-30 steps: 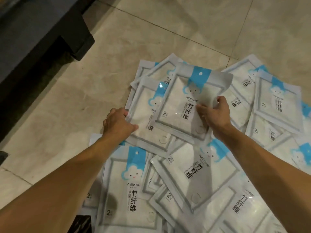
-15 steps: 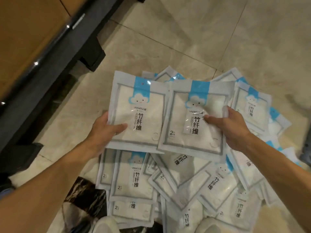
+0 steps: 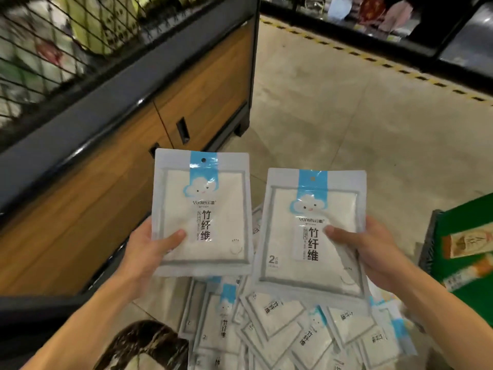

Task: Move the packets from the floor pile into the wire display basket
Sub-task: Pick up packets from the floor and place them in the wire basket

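Left hand [image 3: 145, 253] pinches the left packet [image 3: 202, 212] at its lower left corner, thumb on front. Right hand [image 3: 373, 252] holds the right packet [image 3: 310, 233] by its right edge. Both clear of the floor pile [image 3: 288, 329]. Risk: slick film slips from one-corner grips when lifted over the wire display basket [image 3: 66, 49] rim at upper left.

Head-worn view, forward and down
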`<state>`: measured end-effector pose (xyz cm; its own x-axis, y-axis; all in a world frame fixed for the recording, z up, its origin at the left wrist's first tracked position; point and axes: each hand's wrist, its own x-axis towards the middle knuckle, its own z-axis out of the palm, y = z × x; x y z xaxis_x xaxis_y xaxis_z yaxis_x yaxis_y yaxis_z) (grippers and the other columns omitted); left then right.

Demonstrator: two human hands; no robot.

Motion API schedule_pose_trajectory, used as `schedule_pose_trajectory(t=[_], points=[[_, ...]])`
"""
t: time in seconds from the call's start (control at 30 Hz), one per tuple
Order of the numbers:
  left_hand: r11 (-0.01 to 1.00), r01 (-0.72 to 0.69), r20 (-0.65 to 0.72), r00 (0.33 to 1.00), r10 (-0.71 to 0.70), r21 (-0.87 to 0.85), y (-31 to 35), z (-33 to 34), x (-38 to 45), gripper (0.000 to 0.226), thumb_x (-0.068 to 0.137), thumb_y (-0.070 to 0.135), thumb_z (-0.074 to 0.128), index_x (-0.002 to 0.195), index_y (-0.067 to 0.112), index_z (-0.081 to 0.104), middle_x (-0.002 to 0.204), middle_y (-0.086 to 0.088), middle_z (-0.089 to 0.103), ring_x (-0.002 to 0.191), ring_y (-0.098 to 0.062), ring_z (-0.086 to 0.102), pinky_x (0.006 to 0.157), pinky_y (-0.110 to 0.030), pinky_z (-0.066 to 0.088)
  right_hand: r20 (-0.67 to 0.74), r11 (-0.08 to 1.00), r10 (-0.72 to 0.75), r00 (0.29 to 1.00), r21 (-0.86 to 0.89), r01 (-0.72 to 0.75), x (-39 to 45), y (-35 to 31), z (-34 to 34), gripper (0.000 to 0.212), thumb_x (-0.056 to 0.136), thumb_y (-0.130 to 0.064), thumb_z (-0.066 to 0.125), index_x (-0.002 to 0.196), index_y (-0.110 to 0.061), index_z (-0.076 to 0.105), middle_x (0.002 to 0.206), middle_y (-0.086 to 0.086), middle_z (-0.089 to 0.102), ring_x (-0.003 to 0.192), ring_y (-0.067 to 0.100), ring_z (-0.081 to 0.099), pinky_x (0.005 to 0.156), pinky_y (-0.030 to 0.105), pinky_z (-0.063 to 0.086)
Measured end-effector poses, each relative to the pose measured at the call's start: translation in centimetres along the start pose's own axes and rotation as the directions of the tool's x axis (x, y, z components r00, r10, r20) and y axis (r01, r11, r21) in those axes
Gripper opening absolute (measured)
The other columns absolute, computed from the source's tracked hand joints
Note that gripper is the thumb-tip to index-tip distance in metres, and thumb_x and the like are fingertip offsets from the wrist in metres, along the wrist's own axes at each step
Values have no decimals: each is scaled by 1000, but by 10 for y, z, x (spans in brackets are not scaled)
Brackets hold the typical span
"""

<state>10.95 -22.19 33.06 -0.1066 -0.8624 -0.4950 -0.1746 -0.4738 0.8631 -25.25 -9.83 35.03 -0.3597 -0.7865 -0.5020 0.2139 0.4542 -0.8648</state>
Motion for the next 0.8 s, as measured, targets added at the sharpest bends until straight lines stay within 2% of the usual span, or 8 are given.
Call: schedule_pose_trajectory(t=[0.07, 0.13, 0.2, 0.43, 0.53, 0.67, 0.8], points=[[999, -24, 12, 1000, 24, -21, 44, -18, -29, 40, 83, 5, 76, 118, 23, 66, 110, 0, 78, 104, -25, 73, 99, -51, 53, 6, 999, -36, 999, 26, 36, -31, -46, 13, 103, 22, -46, 104, 111, -6, 72, 105, 18, 78, 95, 37, 76, 80, 47, 64], [999, -30, 24, 999, 30, -20, 82, -40, -62, 41, 82, 6, 77, 118, 23, 66, 111, -1, 78, 103, -26, 74, 100, -54, 53, 33, 998, -51, 998, 37, 50, -66, -87, 28, 89, 38, -32, 103, 116, -3, 70, 108, 20, 77, 95, 36, 76, 75, 41, 64], [999, -34, 35, 999, 35, -29, 117, -62, -97, 41, 83, 8, 77, 119, 25, 66, 111, 0, 78, 103, -25, 74, 99, -55, 54, 67, 997, -59, 996, 60, 55, -105, -123, 46, 71, 56, -17, 90, 120, 1, 67, 109, 21, 76, 94, 36, 77, 74, 39, 64], [993, -114, 0, 993, 114, -10, 204, -149, -209, 42, 82, 8, 79, 118, 24, 66, 112, 0, 78, 105, -25, 74, 94, -49, 56, 79, 991, -116, 990, 76, 110, -239, -208, 104, 46, 74, -3, 77, 119, 1, 67, 106, 19, 78, 95, 37, 76, 73, 40, 65], [986, -165, -26, 986, 166, 25, 232, -185, -252, 38, 82, 7, 79, 114, 25, 68, 107, 3, 79, 102, -23, 74, 91, -44, 56, 77, 980, -162, 984, 130, 151, -284, -234, 125, 47, 71, 0, 77, 116, -4, 67, 104, 16, 78, 91, 31, 78, 69, 38, 64], [974, -212, -51, 975, 217, 81, 251, -220, -308, 43, 78, 13, 86, 115, 23, 69, 106, 3, 79, 97, -20, 75, 89, -42, 56, 88, 969, -203, 975, 160, 187, -332, -252, 144, 71, 60, -9, 85, 127, -1, 63, 110, 16, 77, 97, 33, 76, 70, 36, 63], [964, -259, -111, 958, 264, 60, 263, -235, -361, 35, 83, 7, 79, 109, 27, 69, 100, 10, 79, 89, -11, 75, 85, -37, 56, 152, 967, -234, 960, 139, 214, -360, -270, 151, 60, 66, -4, 81, 123, -2, 64, 108, 17, 77, 97, 36, 76, 70, 38, 63]])
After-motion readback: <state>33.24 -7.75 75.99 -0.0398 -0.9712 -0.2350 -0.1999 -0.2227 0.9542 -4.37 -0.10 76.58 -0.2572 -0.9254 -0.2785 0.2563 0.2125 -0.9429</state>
